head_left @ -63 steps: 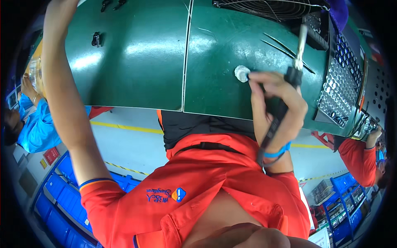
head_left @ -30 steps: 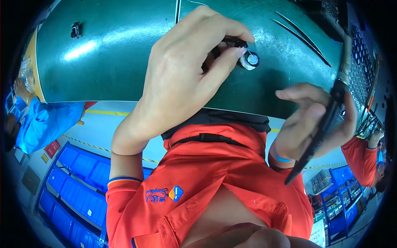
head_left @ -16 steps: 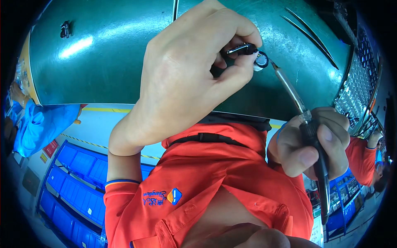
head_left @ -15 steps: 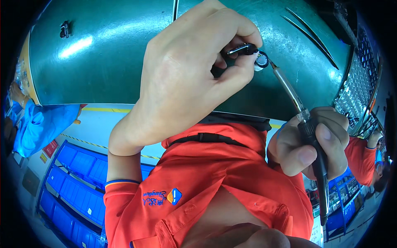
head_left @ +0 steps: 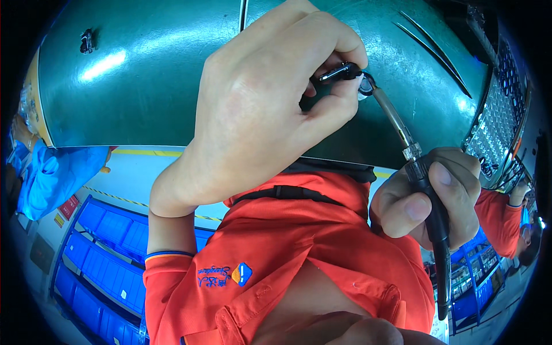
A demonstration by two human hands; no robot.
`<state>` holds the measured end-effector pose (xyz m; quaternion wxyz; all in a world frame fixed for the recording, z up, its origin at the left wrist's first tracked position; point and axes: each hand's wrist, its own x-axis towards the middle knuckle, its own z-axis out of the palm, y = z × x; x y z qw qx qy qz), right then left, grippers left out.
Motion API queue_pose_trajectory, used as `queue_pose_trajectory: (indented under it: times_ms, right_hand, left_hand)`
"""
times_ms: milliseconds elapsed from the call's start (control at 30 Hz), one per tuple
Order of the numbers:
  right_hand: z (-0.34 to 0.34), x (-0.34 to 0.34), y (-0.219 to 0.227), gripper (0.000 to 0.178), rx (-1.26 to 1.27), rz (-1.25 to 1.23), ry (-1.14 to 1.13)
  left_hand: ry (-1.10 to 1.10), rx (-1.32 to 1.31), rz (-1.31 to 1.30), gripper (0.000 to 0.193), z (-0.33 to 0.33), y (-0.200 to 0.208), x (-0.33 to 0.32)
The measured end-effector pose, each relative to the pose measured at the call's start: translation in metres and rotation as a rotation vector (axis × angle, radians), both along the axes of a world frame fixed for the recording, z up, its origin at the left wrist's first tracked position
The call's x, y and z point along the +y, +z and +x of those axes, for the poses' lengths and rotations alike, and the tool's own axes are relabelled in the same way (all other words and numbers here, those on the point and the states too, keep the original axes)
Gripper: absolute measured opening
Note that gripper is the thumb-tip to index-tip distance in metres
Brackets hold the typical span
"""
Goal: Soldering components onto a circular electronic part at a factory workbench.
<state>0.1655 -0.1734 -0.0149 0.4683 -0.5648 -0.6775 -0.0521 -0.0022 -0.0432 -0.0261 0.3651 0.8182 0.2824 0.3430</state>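
Between thumb and forefinger, my left hand (head_left: 270, 98) pinches a small black part with a shiny metal edge (head_left: 339, 72). A small round piece (head_left: 365, 86) with a dark ring sits just beyond the thumb tip. My right hand (head_left: 431, 198) is wrapped round the black handle of a soldering iron (head_left: 395, 118). The iron points up and to the left, its tip at the round piece. Whether the tip touches it I cannot tell. My left fingers hide most of the black part.
Both hands work over a green table mat (head_left: 144, 103). A small black part (head_left: 87, 41) lies at far left, and a pair of tweezers (head_left: 434, 52) at far right. Beyond those is a bumpy silver sheet (head_left: 489, 121). Co-workers sit at left, in a blue sleeve (head_left: 57, 178), and at right.
The soldering iron and my right hand have shifted slightly left, and the tip now reaches over the round piece. My left hand has barely moved, still pinching the black part.
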Motion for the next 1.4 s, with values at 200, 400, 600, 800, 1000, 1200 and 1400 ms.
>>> queue_pose_trajectory:
  times_ms: [200,400,600,800,1000,1200,1400]
  right_hand:
    - [0.001,-0.002,0.006,0.031,-0.043,-0.052,0.029]
    - [0.002,-0.002,0.006,0.028,-0.065,-0.058,0.057]
    - [0.003,0.000,-0.001,0.028,0.010,0.076,0.083]
    - [0.004,-0.003,-0.002,0.029,0.018,0.053,0.060]
    - [0.011,-0.007,-0.007,0.041,0.306,0.074,0.065]
    - [0.023,-0.001,-0.005,0.032,0.207,0.048,0.124]
    - [0.030,0.005,-0.001,0.030,0.119,-0.012,0.199]
  left_hand:
    - [-0.001,0.002,0.010,0.020,0.000,0.000,0.000]
    - [-0.005,0.007,0.015,0.020,0.000,0.000,0.000]
    - [-0.006,0.012,0.015,0.020,0.000,0.000,0.001]
    - [-0.009,0.019,0.010,0.021,-0.001,0.002,0.000]
    - [-0.007,0.035,-0.001,0.021,-0.002,0.005,-0.001]
    - [-0.003,0.040,0.006,0.021,-0.003,0.004,-0.003]
    - [0.000,0.047,0.002,0.022,-0.004,0.006,-0.004]
